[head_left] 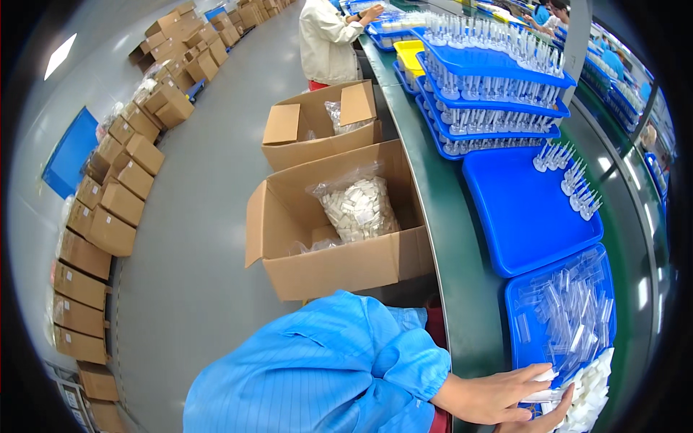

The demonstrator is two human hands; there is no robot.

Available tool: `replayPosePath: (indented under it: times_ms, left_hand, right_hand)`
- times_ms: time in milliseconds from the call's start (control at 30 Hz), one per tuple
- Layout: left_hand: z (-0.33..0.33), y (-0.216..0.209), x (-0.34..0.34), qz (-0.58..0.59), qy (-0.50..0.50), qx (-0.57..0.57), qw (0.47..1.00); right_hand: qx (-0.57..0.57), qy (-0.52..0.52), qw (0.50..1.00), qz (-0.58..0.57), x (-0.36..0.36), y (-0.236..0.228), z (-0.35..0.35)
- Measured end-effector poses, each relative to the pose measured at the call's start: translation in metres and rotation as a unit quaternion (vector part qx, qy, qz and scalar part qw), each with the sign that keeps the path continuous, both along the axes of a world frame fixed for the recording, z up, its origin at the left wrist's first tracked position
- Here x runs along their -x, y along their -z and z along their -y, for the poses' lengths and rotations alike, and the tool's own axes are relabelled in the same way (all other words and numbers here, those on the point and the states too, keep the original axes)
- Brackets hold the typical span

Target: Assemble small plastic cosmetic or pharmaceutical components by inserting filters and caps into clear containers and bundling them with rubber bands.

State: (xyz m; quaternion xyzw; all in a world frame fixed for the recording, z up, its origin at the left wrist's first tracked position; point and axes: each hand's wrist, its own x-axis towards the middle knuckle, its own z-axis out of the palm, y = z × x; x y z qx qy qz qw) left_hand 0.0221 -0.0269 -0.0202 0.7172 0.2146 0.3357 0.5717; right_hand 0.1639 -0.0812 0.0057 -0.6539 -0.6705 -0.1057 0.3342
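My left hand (498,395) reaches in from a blue sleeve, its fingers closed around a clear plastic tube (543,396). Beside its index fingertip is a small white piece (546,376). My right hand (543,423) is partly cut off by the lower edge; its fingers close on the same tube from below. Both hands are over the near end of a blue tray (521,353) strewn with loose clear tubes (574,310). Right of my fingers lies a heap of white plastic pieces (590,395).
Beyond stands another blue tray (512,216) with white stemmed parts (577,187), then stacked loaded trays (498,115). Left of the green bench (462,274) are open cartons (332,270), one holding a bag of white pieces (359,209). A co-worker (328,43) stands farther along the bench.
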Motion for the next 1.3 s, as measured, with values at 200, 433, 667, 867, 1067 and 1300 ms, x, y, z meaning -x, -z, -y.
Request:
replayPosePath:
  times_ms: [200,433,667,867,1067,1300]
  left_hand:
    - [0.016,-0.037,0.022,0.094,0.054,0.142,0.984]
    - [0.02,-0.01,0.038,0.121,0.022,0.434,0.893]
    - [0.035,-0.017,0.049,0.133,0.022,0.379,0.916]
    - [0.036,-0.012,0.041,0.03,0.082,0.32,0.943]
    - [0.015,0.009,0.072,0.096,0.149,0.346,0.921]
    - [-0.011,0.032,0.095,0.188,0.205,0.377,0.884]
  right_hand:
    - [-0.051,-0.04,0.998,-0.015,0.003,-0.01,0.014]
    - [0.017,-0.154,0.984,-0.089,0.006,-0.002,0.026]
    - [0.057,-0.171,0.982,-0.061,0.012,-0.007,0.034]
    - [0.03,-0.187,0.981,-0.036,0.023,-0.012,0.055]
    - [0.099,-0.199,0.974,-0.029,0.041,-0.011,0.039]
    - [0.174,-0.227,0.958,0.029,0.041,-0.011,0.018]
